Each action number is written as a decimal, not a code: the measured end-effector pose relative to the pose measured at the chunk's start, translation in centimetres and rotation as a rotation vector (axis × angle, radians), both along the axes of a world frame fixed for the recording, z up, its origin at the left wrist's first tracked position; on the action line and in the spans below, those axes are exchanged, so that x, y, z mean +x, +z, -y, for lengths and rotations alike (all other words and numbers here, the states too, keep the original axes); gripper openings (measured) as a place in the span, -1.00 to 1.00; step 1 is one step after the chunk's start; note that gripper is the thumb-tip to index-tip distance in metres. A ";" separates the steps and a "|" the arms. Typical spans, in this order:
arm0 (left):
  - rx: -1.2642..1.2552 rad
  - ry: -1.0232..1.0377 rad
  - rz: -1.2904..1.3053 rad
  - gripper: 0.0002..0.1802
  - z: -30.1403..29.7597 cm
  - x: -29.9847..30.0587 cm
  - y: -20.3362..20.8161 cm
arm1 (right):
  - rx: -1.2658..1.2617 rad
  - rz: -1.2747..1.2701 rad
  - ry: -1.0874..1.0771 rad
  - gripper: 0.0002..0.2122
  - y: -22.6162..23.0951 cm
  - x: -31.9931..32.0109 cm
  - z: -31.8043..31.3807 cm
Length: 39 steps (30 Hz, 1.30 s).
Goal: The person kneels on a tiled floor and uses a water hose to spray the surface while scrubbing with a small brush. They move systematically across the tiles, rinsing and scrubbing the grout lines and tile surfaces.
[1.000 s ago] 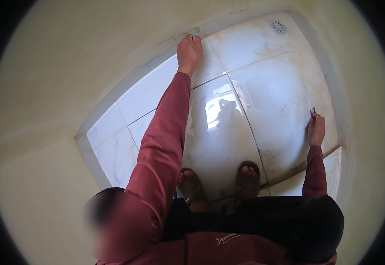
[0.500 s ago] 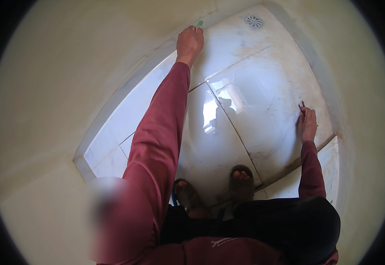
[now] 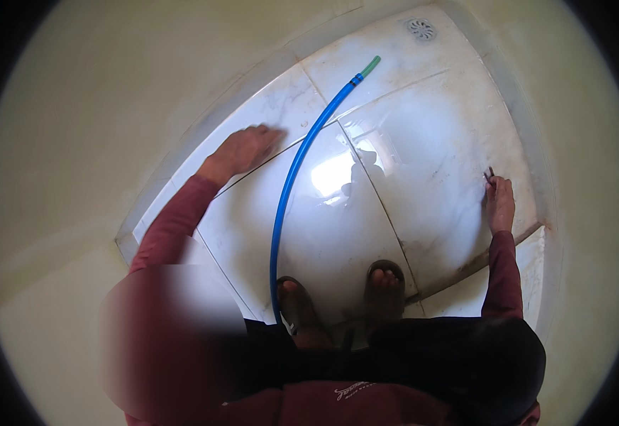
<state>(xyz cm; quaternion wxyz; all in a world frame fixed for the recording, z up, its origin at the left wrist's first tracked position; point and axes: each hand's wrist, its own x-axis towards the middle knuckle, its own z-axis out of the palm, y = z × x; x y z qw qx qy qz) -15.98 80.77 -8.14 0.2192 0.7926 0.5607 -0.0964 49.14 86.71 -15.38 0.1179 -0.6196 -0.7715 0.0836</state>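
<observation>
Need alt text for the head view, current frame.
A person's blurred left hand is left of a green-tipped blue hose stretching over a shiny tiled floor; the right hand pinches a thin dark object. A round drain cover lies beyond.

Left hand [image 3: 247, 148] now off blue hose [image 3: 295, 165]

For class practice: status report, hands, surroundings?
Left hand blurred, apart from curved blue, green-tipped hose. Right hand gripping thin, dark object. Brown sandal beside hose.

Blue hose [image 3: 286, 188] on tiles [image 3: 423, 206], blurred left hand [image 3: 244, 150] nearby, right hand [image 3: 501, 204] holding thin dark object [image 3: 491, 172]
</observation>
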 end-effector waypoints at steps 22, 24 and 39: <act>-0.111 2.472 -0.234 -0.13 64.4 48.3 2.7 | -0.698 0.298 1.954 -0.70 12.8 -57.5 9.0; -0.171 2.621 -0.250 -0.12 64.8 50.1 2.4 | -0.676 0.205 2.011 -0.71 10.3 -58.2 15.0; -0.887 2.909 -0.486 -0.20 81.0 53.0 -2.7 | -0.714 0.018 2.042 -0.76 3.9 -55.9 25.4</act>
